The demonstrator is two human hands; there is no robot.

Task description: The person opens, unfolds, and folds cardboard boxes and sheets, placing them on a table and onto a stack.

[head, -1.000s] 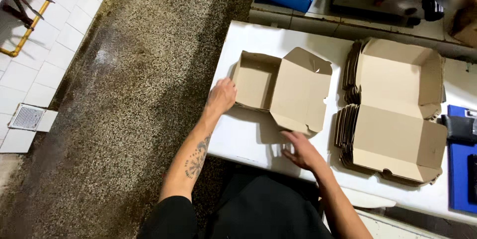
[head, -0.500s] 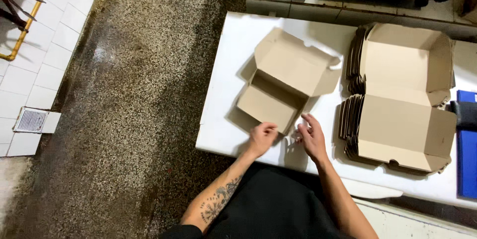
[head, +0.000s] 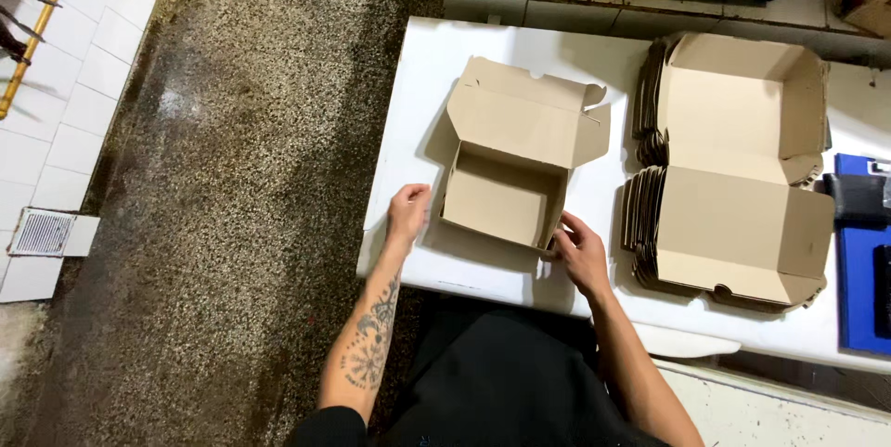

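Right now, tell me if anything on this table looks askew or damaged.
Nothing looks damaged. The open cardboard box sits slightly skewed to the table edge, between the left hand and right hand; the stack of unfolded boxes is unevenly fanned.
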